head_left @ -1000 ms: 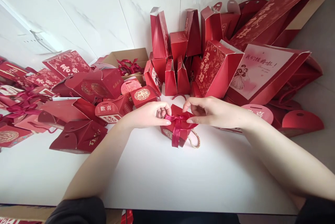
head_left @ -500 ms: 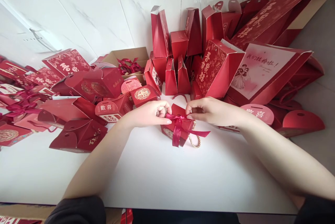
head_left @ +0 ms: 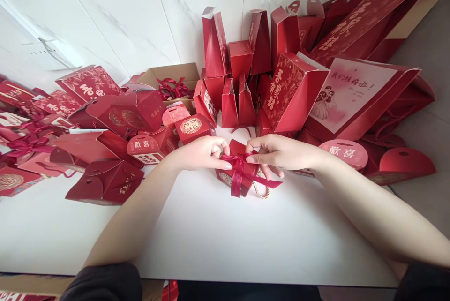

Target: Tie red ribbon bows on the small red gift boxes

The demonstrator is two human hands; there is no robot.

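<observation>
In the head view a small red gift box stands on the white table between my hands. A dark red satin ribbon is tied in a bow on its front top, with one tail hanging down and another reaching right. My left hand pinches the bow's left loop between thumb and forefinger. My right hand pinches the right loop near the knot, its lower fingers loosely spread. A gold twisted cord handle lies against the box's right side. Part of the box is hidden behind my fingers and the ribbon.
Red boxes and bags crowd the table's back, including a tall bag and a bag with a couple printed on it. Behind them a cardboard carton holds ribbons. To the left lies a dark red box. A tiled wall rises behind.
My right hand has shifted slightly left toward the knot, and its lower fingers have dropped and spread. My left hand has barely moved, still on the ribbon.
</observation>
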